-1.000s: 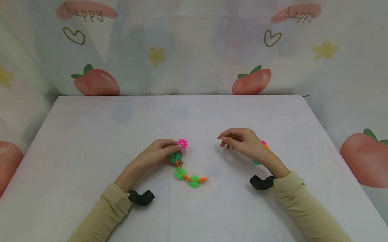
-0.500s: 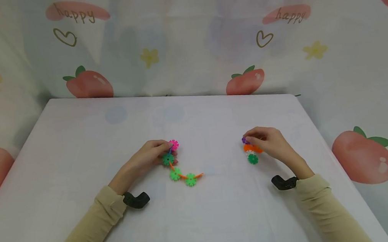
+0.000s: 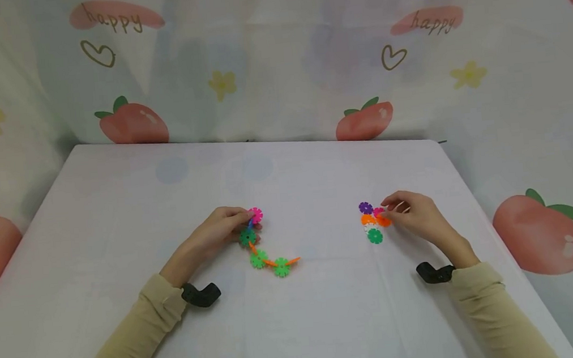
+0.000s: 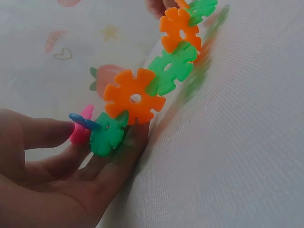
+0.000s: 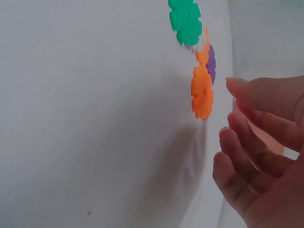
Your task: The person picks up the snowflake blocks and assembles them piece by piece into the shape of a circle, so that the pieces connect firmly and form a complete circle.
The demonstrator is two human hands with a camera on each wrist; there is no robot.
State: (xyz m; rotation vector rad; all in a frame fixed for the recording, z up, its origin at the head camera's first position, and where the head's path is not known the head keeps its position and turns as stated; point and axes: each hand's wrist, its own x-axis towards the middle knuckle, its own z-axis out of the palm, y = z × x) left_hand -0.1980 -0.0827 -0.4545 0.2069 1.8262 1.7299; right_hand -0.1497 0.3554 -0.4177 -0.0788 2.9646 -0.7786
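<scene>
Chain risk: the snowflake chain (image 3: 264, 249) is lying part on the worktop (image 3: 116, 216), held only at its far end; the slotted joints are looking shallow, so a twist or lift from that end is likely to be popping a disc loose, as I judge it.
Left hand: the left hand (image 3: 221, 230) is pinching the chain's far end, fingers curled round the dark green disc (image 3: 247, 237), just below the pink disc (image 3: 255, 214) and the blue disc (image 4: 83, 121); grip is at the tips only, so slipping is possible.
Right hand: the right hand (image 3: 414, 213) is hovering at the loose pile (image 3: 372, 222), fingers loosely curled with tips apart, gripping nothing that is showing; whether it is touching a piece I cannot tell.
Pile risk: purple piece (image 3: 366, 208), orange piece (image 5: 202, 92) and green piece (image 3: 375, 236) are lying close and overlapping, so a fingertip is likely to be nudging neighbours aside.
In the way: nothing is standing between chain and pile; they are lying well apart.
Far surround: a strawberry-print cloth (image 3: 276, 60) is hanging behind the worktop.
</scene>
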